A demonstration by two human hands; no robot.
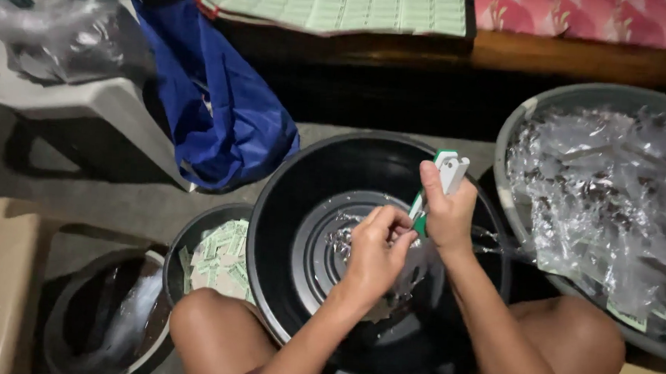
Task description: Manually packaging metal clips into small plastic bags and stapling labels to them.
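Observation:
My right hand point(445, 213) is closed around a green and white stapler point(443, 178), its head pointing up, over a large black basin point(293, 208). My left hand point(377, 251) pinches a small clear plastic packet point(412, 273) right at the stapler's jaw. A few clear packets point(339, 241) lie in the bottom of the basin. Both hands meet above the basin's middle, between my bare knees.
A grey basin point(521, 129) heaped with clear plastic packets stands at the right. A small dark bowl point(183, 239) of green paper slips sits left of the black basin, a bucket point(63, 309) beside it. A blue bag point(222, 111) hangs off a white plastic chair point(84, 99).

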